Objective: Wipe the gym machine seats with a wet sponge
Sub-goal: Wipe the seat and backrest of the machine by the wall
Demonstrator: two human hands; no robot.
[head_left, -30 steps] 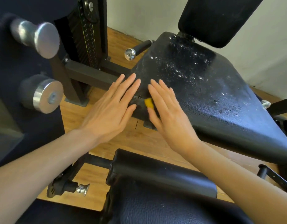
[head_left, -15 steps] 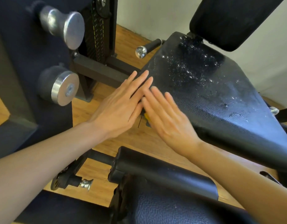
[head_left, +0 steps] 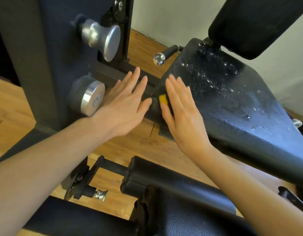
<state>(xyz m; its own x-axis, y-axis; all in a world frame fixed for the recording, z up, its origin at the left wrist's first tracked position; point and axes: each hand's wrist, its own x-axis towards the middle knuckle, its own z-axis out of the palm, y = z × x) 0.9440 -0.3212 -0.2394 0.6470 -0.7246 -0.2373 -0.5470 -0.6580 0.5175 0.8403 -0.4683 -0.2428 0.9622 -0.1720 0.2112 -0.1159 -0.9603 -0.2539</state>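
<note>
- Sponge (head_left: pixel 163 98): a small yellow corner shows under the right hand (head_left: pixel 183 116), at the left front edge of the black padded seat (head_left: pixel 232 106); the rest of it is hidden beneath the palm.
- The right hand lies flat on the sponge with fingers straight and close together, pressing it against the seat's edge; the fingertips are blurred.
- The left hand (head_left: pixel 125 103) is spread with fingers straight and slightly parted, holding nothing, just left of the seat's corner and in front of the dark frame bar (head_left: pixel 111 70); its thumb tip is near the seat edge, but contact cannot be made out.
- The seat's textured surface carries white droplets and flecks, thickest toward the back, below the black backrest pad (head_left: pixel 256 24).
- Two silver knobs (head_left: pixel 103 40) stick out from the dark upright panel to the left; a short grip with a silver end cap (head_left: pixel 159 59) juts out beside the seat.
- A black roller pad (head_left: pixel 173 181) lies in the foreground over a wooden floor (head_left: pixel 113 145).
</note>
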